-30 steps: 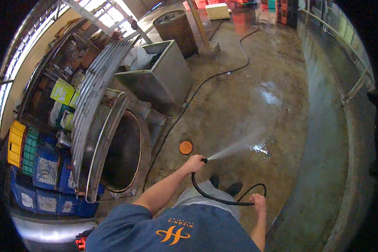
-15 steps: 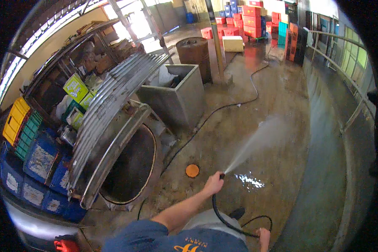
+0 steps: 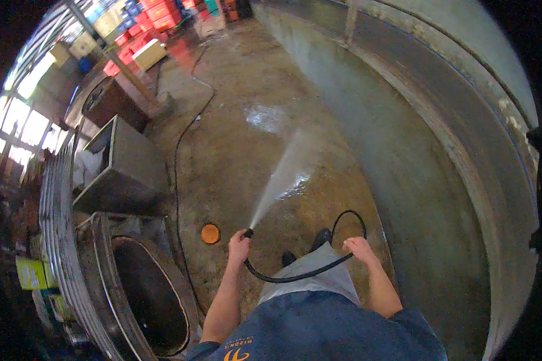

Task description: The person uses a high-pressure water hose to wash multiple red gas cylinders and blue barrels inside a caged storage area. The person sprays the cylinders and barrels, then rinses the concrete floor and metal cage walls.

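Note:
My left hand point(image 3: 239, 246) is closed around the black nozzle end point(image 3: 249, 233) of a hose, and a white fan of water point(image 3: 278, 179) sprays from it up and to the right onto the wet floor. From there the black hose point(image 3: 295, 278) sags in a curve across my front. My right hand point(image 3: 359, 248) grips the hose farther along, where it loops up beside my boots. A round orange disc point(image 3: 210, 233) lies on the floor to the left of my left hand.
On the left stand a large round-mouthed vessel point(image 3: 147, 295), a grey square bin point(image 3: 135, 165) and a rusty drum point(image 3: 111, 103). A hose line point(image 3: 177, 162) runs along the floor. A low kerb wall point(image 3: 415, 114) curves along the right. Red crates point(image 3: 161, 13) are stacked far back.
My view has swung to the right and down. Both hands now show fully, with the right raised higher on the hose. The spray still runs and points more steeply ahead.

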Motion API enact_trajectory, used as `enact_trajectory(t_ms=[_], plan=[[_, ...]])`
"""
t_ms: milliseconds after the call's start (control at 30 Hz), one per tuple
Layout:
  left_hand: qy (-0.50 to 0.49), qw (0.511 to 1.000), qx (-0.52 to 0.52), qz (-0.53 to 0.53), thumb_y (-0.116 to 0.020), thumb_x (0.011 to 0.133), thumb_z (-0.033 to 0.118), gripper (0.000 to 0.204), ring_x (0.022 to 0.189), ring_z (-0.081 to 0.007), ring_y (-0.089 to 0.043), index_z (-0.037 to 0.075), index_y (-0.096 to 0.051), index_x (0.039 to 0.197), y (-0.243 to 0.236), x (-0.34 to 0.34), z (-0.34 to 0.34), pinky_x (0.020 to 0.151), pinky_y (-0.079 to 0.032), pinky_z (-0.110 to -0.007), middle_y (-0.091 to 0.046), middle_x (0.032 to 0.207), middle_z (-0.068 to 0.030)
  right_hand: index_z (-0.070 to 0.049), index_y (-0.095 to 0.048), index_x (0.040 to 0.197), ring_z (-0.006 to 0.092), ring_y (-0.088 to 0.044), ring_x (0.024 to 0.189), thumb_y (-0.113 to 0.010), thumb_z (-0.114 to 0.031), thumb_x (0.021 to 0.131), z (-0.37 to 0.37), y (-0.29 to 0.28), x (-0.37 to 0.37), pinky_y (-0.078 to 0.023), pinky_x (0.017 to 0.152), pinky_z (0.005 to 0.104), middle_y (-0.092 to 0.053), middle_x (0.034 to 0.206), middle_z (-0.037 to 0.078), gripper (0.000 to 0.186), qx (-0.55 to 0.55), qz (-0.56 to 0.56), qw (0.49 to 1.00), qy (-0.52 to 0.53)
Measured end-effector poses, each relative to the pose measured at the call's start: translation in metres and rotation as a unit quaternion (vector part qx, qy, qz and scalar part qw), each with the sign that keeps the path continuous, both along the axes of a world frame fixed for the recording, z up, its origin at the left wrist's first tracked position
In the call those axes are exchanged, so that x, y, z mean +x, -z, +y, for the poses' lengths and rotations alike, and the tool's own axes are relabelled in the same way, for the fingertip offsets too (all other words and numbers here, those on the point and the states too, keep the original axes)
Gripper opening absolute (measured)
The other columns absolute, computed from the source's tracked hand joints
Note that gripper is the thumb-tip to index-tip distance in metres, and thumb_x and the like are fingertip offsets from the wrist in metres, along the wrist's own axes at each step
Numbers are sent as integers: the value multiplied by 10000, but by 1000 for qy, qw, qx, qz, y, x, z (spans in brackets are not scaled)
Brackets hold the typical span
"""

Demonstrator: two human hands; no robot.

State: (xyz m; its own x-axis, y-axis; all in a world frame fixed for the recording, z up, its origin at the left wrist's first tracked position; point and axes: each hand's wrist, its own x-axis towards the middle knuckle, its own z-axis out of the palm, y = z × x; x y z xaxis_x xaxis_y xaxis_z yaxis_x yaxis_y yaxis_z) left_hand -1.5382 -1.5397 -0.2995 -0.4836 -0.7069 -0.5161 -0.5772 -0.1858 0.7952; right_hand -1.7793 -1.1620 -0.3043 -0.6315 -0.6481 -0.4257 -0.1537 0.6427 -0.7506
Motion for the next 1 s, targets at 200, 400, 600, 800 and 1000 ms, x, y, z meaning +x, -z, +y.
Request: enact_trajectory(t_ms=[200,400,600,800,1000], plan=[[7,996,-84,-15,-554,825,66,385,644,-133,-579,33,-624,1202,1,-26,-21,570,-463,-293,-638,829,-80,-72,-715,789,323,-648,839,-510,-364,881,0,-13,4,-476,765,399,-690,829,138,369,40,25,999,25],[137,990,20,-40,-549,822,71,376,591,-125,-549,31,-630,1187,6,-67,-9,522,-428,-288,-598,723,-42,-66,-710,784,321,-645,835,-509,-332,871,24,-16,0,-481,748,403,-689,839,131,345,38,14,996,83],[150,988,42,-1,-517,833,64,394,519,-120,-514,45,-608,1216,-20,-121,1,439,-386,-280,-551,670,-18,-54,-703,777,303,-646,780,-513,-331,880,34,6,-20,-483,721,397,-675,785,141,351,-34,-1,988,149],[91,993,-68,-29,-551,835,121,378,652,-167,-624,44,-627,1198,-14,-163,-6,585,-499,-327,-662,794,-94,-35,-700,786,179,-569,634,-550,-321,903,43,11,-62,-442,608,342,-618,684,75,344,-47,4,987,154],[67,981,-179,-27,-579,808,144,409,752,-245,-659,39,-624,1201,-22,-199,0,696,-520,-374,-680,858,-139,-7,-692,760,154,-554,637,-559,-300,905,44,16,-102,-427,608,324,-583,640,48,353,-82,-32,979,184]])
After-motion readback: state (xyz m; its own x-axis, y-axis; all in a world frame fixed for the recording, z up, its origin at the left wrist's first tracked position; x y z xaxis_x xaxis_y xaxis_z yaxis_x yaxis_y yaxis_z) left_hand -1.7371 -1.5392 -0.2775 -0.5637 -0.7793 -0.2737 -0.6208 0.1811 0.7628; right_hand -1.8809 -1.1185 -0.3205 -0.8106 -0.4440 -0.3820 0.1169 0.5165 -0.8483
